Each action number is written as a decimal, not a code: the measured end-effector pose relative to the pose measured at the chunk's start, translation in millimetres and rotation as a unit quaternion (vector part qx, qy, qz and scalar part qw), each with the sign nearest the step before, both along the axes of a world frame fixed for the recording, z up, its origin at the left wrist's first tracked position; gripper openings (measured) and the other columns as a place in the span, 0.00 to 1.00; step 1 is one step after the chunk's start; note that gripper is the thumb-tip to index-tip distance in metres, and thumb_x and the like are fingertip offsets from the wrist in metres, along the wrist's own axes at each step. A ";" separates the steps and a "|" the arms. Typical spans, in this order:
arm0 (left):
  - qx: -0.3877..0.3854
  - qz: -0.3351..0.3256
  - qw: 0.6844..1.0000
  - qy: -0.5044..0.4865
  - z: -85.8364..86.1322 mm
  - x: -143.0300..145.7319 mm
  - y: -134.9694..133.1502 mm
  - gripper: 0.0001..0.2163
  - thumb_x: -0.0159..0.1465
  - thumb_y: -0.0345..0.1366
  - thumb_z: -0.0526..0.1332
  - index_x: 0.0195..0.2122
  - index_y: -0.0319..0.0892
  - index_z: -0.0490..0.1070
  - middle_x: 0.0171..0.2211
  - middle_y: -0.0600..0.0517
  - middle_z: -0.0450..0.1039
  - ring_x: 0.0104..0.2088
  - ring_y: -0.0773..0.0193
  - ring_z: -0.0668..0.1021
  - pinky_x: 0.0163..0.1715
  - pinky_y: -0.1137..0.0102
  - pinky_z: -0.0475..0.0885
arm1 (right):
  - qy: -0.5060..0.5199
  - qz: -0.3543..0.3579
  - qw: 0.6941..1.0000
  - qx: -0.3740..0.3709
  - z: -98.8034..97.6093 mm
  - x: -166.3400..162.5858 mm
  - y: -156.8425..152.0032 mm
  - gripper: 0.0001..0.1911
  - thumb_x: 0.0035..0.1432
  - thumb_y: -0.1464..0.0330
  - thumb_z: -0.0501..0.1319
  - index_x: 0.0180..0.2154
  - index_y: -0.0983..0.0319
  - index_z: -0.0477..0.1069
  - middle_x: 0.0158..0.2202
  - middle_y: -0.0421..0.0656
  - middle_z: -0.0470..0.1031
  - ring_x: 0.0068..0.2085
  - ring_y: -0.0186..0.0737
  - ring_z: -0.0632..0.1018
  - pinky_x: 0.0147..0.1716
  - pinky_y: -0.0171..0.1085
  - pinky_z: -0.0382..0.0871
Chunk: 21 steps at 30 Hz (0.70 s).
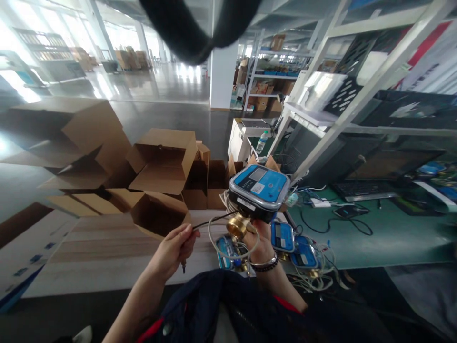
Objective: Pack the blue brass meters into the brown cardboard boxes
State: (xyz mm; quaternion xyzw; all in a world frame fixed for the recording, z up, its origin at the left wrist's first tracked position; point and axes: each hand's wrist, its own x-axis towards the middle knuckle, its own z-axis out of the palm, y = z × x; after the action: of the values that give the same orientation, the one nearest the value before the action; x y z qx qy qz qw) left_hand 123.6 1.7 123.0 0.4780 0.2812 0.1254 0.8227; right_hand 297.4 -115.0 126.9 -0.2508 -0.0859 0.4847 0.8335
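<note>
My right hand (263, 245) is wrapped round the underside of a water meter (260, 186) with a blue face, a small grey display and a brass pipe fitting (237, 226). The meter is held up in front of me, its face tilted upward. My left hand (179, 248) pinches a thin black cable (214, 219) that runs to the meter; a short end hangs below the fingers. A pale cable loops under the brass fitting. Below lies another blue meter (224, 252), with a second blue meter (283, 237) and a third blue meter (305, 252) to the right.
Open cardboard boxes (162, 162) stand along the far side of the pale worktop (103, 238). On the green bench (374, 238) at right are a keyboard (367, 188), a monitor and loose black cables. A white metal frame (323, 138) rises there. Behind stands a water bottle (262, 142).
</note>
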 end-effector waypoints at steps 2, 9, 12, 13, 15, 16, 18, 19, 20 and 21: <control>-0.049 -0.014 0.998 -0.029 6.0 -1.0 1.9 0.15 0.51 0.44 0.67 0.27 0.35 0.70 0.16 0.61 0.50 0.15 0.79 0.49 0.13 0.80 0.44 | 0.025 0.012 1.000 0.009 6.6 -1.5 1.0 0.11 0.54 0.63 0.61 0.39 0.57 0.73 0.33 0.41 0.79 0.38 0.40 0.78 0.48 0.46 0.71; -0.127 0.002 0.991 -0.034 15.1 -15.3 10.5 0.11 0.56 0.27 0.62 0.41 0.34 0.74 0.23 0.52 0.69 0.19 0.75 0.68 0.16 0.80 0.62 | 0.079 0.003 0.997 0.013 2.9 -0.2 -0.7 0.10 0.54 0.69 0.60 0.40 0.56 0.73 0.29 0.37 0.79 0.32 0.35 0.79 0.39 0.37 0.75; -0.160 -0.007 0.986 -0.035 19.9 -19.5 9.3 0.14 0.58 0.24 0.58 0.45 0.34 0.73 0.34 0.46 0.76 0.28 0.68 0.76 0.25 0.76 0.71 | 0.091 -0.021 0.996 0.007 1.5 3.1 -0.3 0.10 0.54 0.69 0.59 0.40 0.55 0.73 0.29 0.37 0.79 0.32 0.36 0.79 0.39 0.38 0.75; -0.168 -0.021 0.984 -0.047 21.8 -20.4 8.3 0.14 0.59 0.25 0.57 0.46 0.33 0.72 0.37 0.44 0.76 0.31 0.66 0.78 0.28 0.74 0.73 | 0.091 -0.030 0.995 0.000 1.3 4.1 0.1 0.10 0.54 0.69 0.59 0.40 0.54 0.73 0.29 0.37 0.79 0.32 0.37 0.79 0.40 0.39 0.75; -0.176 -0.043 0.980 -0.079 25.6 -21.9 6.3 0.14 0.60 0.27 0.56 0.46 0.33 0.71 0.41 0.42 0.76 0.35 0.62 0.79 0.32 0.70 0.74 | 0.075 -0.047 0.996 -0.022 1.2 5.8 1.4 0.10 0.54 0.68 0.60 0.40 0.53 0.73 0.30 0.37 0.79 0.34 0.38 0.79 0.41 0.41 0.75; -0.179 -0.051 0.978 -0.093 27.5 -22.5 5.3 0.13 0.61 0.28 0.55 0.46 0.32 0.71 0.42 0.41 0.76 0.36 0.60 0.79 0.34 0.69 0.74 | 0.058 -0.054 0.996 -0.038 1.3 6.6 2.2 0.10 0.53 0.67 0.60 0.39 0.53 0.73 0.30 0.37 0.79 0.34 0.39 0.79 0.42 0.42 0.75; -0.182 -0.058 0.976 -0.108 31.0 -24.1 3.3 0.13 0.61 0.31 0.56 0.46 0.33 0.71 0.43 0.40 0.76 0.38 0.57 0.79 0.36 0.67 0.74 | 0.008 -0.060 0.995 -0.075 1.6 7.8 4.4 0.09 0.52 0.64 0.60 0.38 0.52 0.74 0.31 0.38 0.79 0.36 0.41 0.79 0.42 0.44 0.74; -0.181 -0.058 0.976 -0.109 32.4 -25.1 2.4 0.14 0.61 0.32 0.56 0.46 0.33 0.72 0.43 0.40 0.76 0.38 0.57 0.79 0.36 0.67 0.73 | -0.020 -0.058 0.994 -0.093 1.4 8.2 5.5 0.09 0.51 0.63 0.61 0.37 0.52 0.74 0.31 0.40 0.79 0.37 0.42 0.78 0.43 0.45 0.74; -0.175 -0.055 0.978 -0.104 33.2 -26.0 1.8 0.14 0.61 0.32 0.57 0.46 0.33 0.72 0.43 0.40 0.76 0.37 0.58 0.79 0.34 0.68 0.73 | -0.050 -0.052 0.991 -0.109 0.5 8.2 6.4 0.10 0.50 0.61 0.61 0.37 0.52 0.75 0.32 0.41 0.79 0.37 0.44 0.78 0.43 0.46 0.73; -0.163 -0.047 0.981 -0.094 33.1 -26.8 1.6 0.14 0.60 0.32 0.58 0.46 0.33 0.72 0.42 0.40 0.76 0.34 0.61 0.79 0.32 0.70 0.72 | -0.082 -0.044 0.988 -0.122 -1.4 7.7 6.6 0.11 0.49 0.59 0.61 0.36 0.52 0.75 0.32 0.42 0.79 0.38 0.45 0.78 0.43 0.48 0.73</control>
State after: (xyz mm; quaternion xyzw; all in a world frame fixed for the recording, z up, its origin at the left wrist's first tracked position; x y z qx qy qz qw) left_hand 96.8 3.3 156.1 0.3366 0.1969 0.0836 0.9170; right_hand 305.2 -108.4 125.5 -0.3932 -0.0829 0.4323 0.8072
